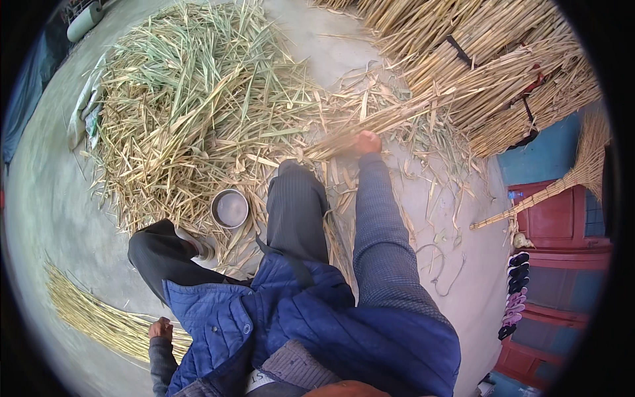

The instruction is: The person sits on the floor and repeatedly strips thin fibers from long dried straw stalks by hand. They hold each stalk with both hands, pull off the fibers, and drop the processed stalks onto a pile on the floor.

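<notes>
My right hand (pixel 367 141) reaches forward past my knee, closed around dry reed stalks (pixel 337 144) that blur beside it. Those stalks lie between a big heap of leaves and the bundles at the right. Back at my left side, my left hand (pixel 161 329) has its fingers curled, and what is in them is too small to make out. It rests by a fanned pile of thin, stripped yellow stalks (pixel 99 311) on the floor. The heap of green and straw-coloured leaves (pixel 198 99) spreads in front of my legs.
A round metal bowl (pixel 229 209) stands between my knees and the heap. Tied reed bundles (pixel 489 73) fill the far right. A straw broom (pixel 562 182) leans near red doors (pixel 549 218), with several shoes (pixel 517 284) lined up below. A thin cord (pixel 443 271) lies on the floor.
</notes>
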Tool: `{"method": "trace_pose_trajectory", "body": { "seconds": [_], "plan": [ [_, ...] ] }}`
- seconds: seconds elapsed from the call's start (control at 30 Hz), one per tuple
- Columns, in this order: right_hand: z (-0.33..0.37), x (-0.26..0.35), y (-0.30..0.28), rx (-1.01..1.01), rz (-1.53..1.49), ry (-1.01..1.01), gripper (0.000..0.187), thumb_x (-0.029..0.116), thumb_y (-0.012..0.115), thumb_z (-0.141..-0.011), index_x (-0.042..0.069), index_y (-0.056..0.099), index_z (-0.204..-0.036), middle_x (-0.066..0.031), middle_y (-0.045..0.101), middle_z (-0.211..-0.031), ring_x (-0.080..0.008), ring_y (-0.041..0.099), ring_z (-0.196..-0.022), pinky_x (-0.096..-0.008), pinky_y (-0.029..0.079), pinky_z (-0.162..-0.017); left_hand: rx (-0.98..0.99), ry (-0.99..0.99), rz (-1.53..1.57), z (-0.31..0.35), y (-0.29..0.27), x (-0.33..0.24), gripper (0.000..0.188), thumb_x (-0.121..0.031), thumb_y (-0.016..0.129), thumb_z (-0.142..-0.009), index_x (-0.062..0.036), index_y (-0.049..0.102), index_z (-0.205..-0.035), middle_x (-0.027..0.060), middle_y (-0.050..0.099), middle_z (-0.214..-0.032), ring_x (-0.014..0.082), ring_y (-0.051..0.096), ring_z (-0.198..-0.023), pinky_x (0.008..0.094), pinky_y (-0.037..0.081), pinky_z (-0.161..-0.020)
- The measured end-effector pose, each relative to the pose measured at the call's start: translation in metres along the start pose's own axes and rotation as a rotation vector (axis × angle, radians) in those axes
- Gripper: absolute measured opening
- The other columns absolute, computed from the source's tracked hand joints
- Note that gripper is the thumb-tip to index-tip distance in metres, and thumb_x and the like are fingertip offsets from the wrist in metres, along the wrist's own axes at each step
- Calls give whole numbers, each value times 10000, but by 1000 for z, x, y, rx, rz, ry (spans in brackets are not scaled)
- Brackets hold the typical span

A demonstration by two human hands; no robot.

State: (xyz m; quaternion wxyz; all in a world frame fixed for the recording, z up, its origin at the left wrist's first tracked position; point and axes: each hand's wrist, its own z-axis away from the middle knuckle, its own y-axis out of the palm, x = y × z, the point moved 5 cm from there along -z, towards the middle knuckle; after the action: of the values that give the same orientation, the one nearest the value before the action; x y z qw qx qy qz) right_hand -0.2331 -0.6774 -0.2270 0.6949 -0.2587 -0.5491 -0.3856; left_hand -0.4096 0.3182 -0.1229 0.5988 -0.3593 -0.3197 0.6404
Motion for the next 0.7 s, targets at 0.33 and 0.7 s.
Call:
{"method": "trace_pose_trajectory", "body": {
  "seconds": [0.33, 0.7],
  "plan": [
    [-66, 26, -107, -423, 189, -115, 445, 12, 594, -845, -54, 581, -1285, -139, 687, -1059, -181, 656, -966, -275, 517, -825, 57, -50, 178, 8, -20, 18, 185, -170, 780, -675, -71, 694, -805, 121, 711, -761, 302, 706, -753, 397, 562, -707],
    [-59, 78, -106, -565, 795, -82, 278, 283, 743, -793, 23, 695, -877, -148, 734, -834, -204, 695, -753, -354, 532, -744, 68, -59, 136, -29, -30, 10, 216, -164, 793, -643, -66, 703, -814, 141, 725, -787, 298, 710, -767, 406, 568, -735]
  ]
}}
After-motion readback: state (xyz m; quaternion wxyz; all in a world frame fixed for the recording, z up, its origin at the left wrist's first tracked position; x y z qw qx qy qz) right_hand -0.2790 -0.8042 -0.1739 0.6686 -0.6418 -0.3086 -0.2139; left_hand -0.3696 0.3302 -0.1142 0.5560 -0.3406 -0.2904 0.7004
